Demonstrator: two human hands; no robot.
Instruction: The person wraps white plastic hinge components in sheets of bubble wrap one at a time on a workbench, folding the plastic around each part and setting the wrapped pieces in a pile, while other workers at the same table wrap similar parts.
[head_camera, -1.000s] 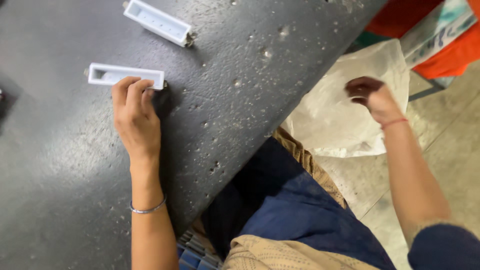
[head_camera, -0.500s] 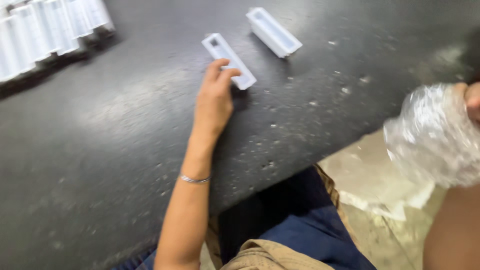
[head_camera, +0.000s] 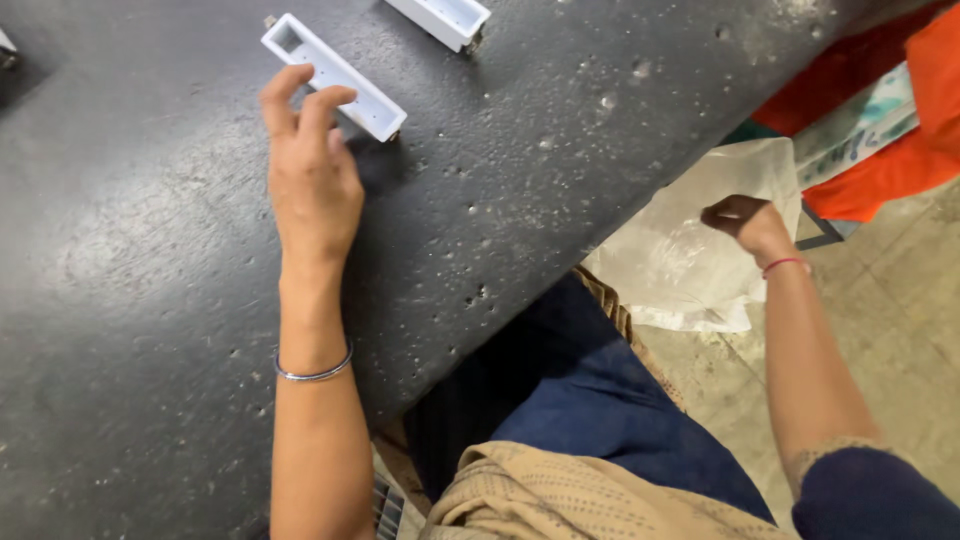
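My left hand (head_camera: 312, 175) lies on the dark speckled tabletop (head_camera: 150, 300), a thin metal bangle on the wrist. Its curled index and middle fingertips press on the near long side of a white, open-topped rectangular plastic housing (head_camera: 345, 85) that lies slanted. My right hand (head_camera: 745, 222), with a red thread at the wrist, reaches down past the table edge. Its fingers are bunched on a crumpled clear plastic bag (head_camera: 680, 265) on the floor. What the bag holds cannot be seen.
A second white housing (head_camera: 442, 17) lies at the top edge of the table. Orange and red sacks (head_camera: 880, 150) are piled on the concrete floor beyond the bag. My lap, in dark blue cloth (head_camera: 600, 400), is against the table's slanted edge.
Half a second ago my right hand held the plastic bag up near the camera; now bag and hand are down at the floor. The left hand has stayed on the housing while the view swung.
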